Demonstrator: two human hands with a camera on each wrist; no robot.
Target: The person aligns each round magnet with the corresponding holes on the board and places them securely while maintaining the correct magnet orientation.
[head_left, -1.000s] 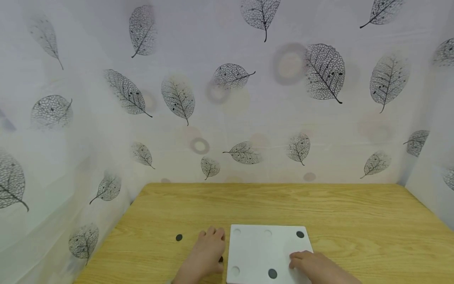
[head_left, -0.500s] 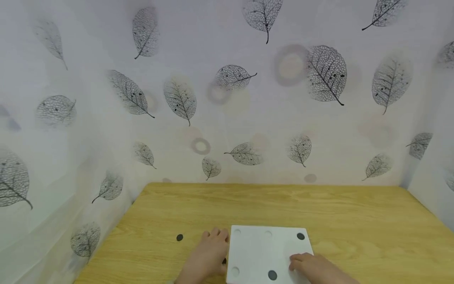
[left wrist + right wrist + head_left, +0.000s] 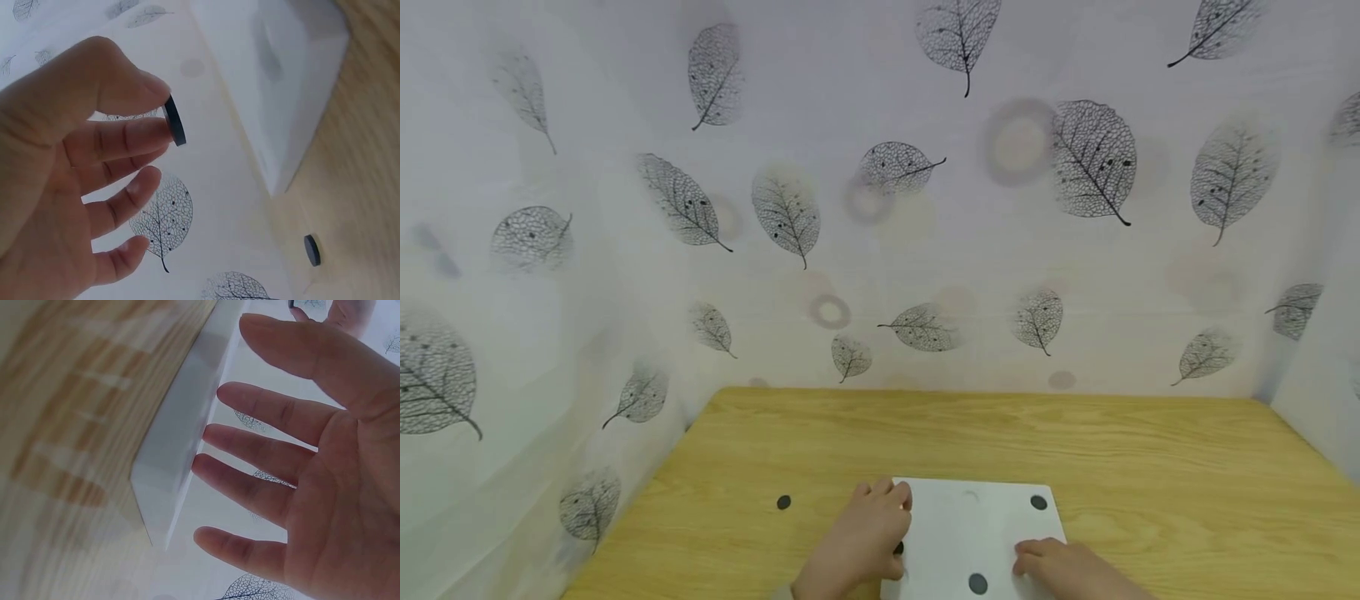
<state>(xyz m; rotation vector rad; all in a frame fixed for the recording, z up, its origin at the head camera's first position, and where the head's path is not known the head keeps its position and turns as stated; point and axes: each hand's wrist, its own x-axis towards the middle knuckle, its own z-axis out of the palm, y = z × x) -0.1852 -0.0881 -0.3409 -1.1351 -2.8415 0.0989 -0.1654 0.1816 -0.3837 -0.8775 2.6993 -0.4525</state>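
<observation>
A white rectangular board (image 3: pixel 955 533) with round recesses stands at the front of the table. Dark round discs sit in it at the far right corner (image 3: pixel 1038 502) and near side (image 3: pixel 977 583). My left hand (image 3: pixel 868 533) pinches a thin black disc (image 3: pixel 175 122) between thumb and index finger, over the board's left edge; its other fingers are loosely bent. That hand hides the left recesses in the head view. My right hand (image 3: pixel 1071 567), fingers extended, has its fingertips (image 3: pixel 215 434) at the board's right edge, seemingly touching it.
Another black disc (image 3: pixel 784 502) lies on the wooden table (image 3: pixel 1135 467), left of the board. An unfilled recess (image 3: pixel 972 496) shows near the board's far edge. White leaf-printed curtains (image 3: pixel 940 250) enclose the table at the back and sides.
My left hand has moved right with the black disc, from beside the board to over its left edge. The right hand stays at the right edge. The head view has shifted slightly.
</observation>
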